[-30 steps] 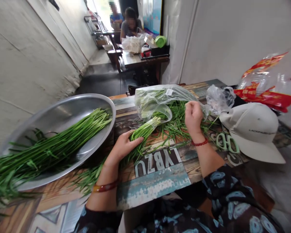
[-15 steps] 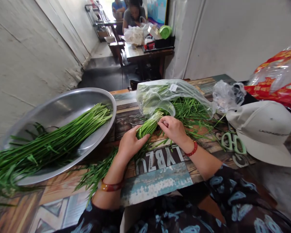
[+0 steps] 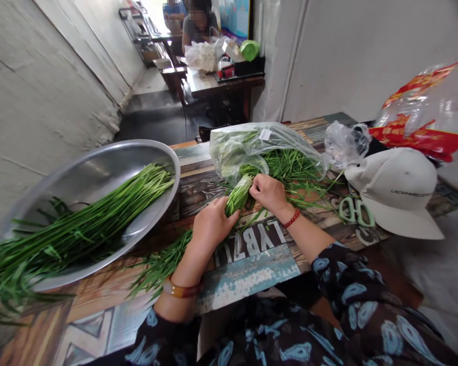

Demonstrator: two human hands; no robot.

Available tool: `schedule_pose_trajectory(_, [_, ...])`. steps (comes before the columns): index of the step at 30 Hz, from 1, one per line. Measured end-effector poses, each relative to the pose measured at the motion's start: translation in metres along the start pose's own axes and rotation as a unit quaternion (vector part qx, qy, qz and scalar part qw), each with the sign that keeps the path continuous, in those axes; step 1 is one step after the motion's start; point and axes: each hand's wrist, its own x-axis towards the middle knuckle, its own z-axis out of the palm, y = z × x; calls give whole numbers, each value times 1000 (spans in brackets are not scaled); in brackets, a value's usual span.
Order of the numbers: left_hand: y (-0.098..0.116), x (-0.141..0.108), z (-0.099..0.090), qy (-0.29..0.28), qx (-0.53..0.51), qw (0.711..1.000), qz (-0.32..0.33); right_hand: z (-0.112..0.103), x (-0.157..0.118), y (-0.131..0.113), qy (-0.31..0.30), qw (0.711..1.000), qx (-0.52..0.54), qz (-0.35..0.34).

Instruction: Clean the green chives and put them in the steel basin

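Observation:
My left hand (image 3: 212, 221) is wrapped round a bunch of garlic chives (image 3: 238, 195), its pale cut ends pointing away from me and the green leaves trailing back beside my forearm. At those pale ends my right hand (image 3: 270, 194) is closed in a pinch; whatever sits between its fingertips is hidden. Just beyond, a clear plastic bag (image 3: 229, 145) with more chives inside lies on the table, and loose green chives (image 3: 290, 163) spill out of its opening. On the left a large steel basin (image 3: 99, 158) holds a thick pile of long chives (image 3: 110, 216), whose leaves hang over its near rim.
Green-handled scissors (image 3: 356, 211) lie right of my hands, beside a pale cap (image 3: 397, 190). Behind them are a crumpled clear bag (image 3: 345, 142) and a red-printed plastic package (image 3: 416, 119). A person (image 3: 200, 25) sits at a cluttered table (image 3: 217, 85) farther back.
The view has shifted slightly to the right. My right hand's fingers have curled in closer at the pale ends, while the left keeps its grip on the bunch.

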Motion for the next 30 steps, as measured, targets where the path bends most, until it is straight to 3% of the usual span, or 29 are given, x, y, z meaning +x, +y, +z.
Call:
schedule_pose_trajectory(3, [1,-4,-4,-4,43,999,4,-1,2,6,-36,996,71,38])
schedule_pose_trajectory(6, [-4,-8,-4,7,83,997,6,-6,4,16,-102,973,208,22])
schedule_pose_trajectory(9, [-7,-9,-2,6,107,994,28,-13,5,22,-83,954,285,34])
schedule_pose_trajectory(11, [-6,-8,0,-4,114,993,44,-19,4,19,-72,964,255,2])
schedule_pose_trajectory(15, [-1,-5,3,-17,135,989,54,-33,-3,4,-106,984,101,-96])
schedule_pose_trajectory(23, [11,-9,6,-11,188,980,71,-51,-12,-11,-107,983,-29,-145])
schedule_pose_trajectory(30, [16,-14,7,5,209,972,103,-54,-11,-20,-121,982,-85,-121])
